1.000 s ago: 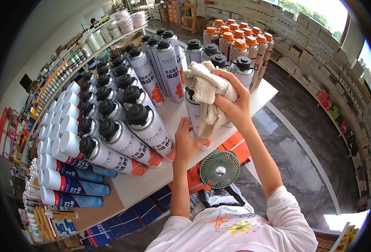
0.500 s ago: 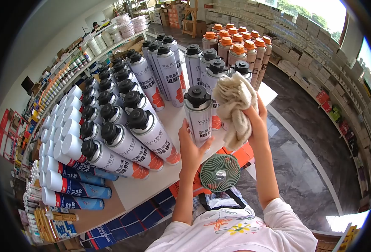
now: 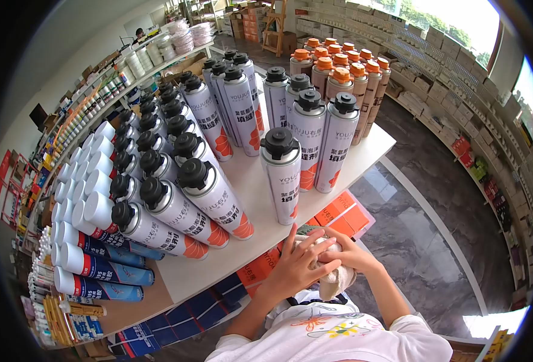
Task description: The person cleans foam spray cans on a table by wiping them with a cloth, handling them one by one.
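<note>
A cream cloth is bunched between my two hands, in front of my chest and below the table's edge. My right hand is wrapped round it from the right. My left hand presses on it from the left, fingers somewhat spread over it. Just beyond my hands, a white can with a black cap stands upright near the edge of the white table, touched by neither hand. Two similar cans stand behind it to the right.
Rows of black-capped cans and white-capped blue tubes fill the table's left. Orange-capped cans stand at the back right. Orange boxes lie below the edge. Stocked shelves surround the room; a person is far back.
My left hand has let go of the front can and moved down to the cloth. My right hand has brought the cloth down toward my chest, where it covers most of the green fan.
</note>
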`<act>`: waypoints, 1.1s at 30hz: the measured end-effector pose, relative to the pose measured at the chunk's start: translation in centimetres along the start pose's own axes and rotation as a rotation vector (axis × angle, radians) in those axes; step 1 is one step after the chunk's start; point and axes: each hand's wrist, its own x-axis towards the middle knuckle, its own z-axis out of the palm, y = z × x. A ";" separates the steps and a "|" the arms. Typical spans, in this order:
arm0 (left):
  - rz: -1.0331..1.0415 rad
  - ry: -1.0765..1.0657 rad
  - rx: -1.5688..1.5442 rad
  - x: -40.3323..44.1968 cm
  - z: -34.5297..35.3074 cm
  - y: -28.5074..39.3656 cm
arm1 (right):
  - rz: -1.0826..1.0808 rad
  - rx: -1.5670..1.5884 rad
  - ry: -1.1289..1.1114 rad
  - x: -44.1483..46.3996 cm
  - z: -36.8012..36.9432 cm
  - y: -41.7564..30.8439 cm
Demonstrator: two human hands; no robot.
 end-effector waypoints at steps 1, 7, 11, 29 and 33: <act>0.001 -0.002 -0.001 -0.2 0.1 -0.1 | 0.000 0.002 0.002 0.0 -0.2 -0.2; -0.069 0.055 0.002 -0.1 -1.1 -0.4 | -0.031 0.062 -0.147 0.3 -0.9 -2.2; -0.145 0.152 -0.081 0.4 -2.2 -1.2 | -0.010 0.110 -0.159 0.4 -1.3 -3.7; -0.155 0.735 0.252 9.0 -8.3 -5.7 | -0.862 -0.315 0.258 11.3 1.1 -11.1; -0.186 0.820 0.170 9.3 -7.4 -5.8 | -0.832 -0.235 0.256 11.3 1.8 -11.1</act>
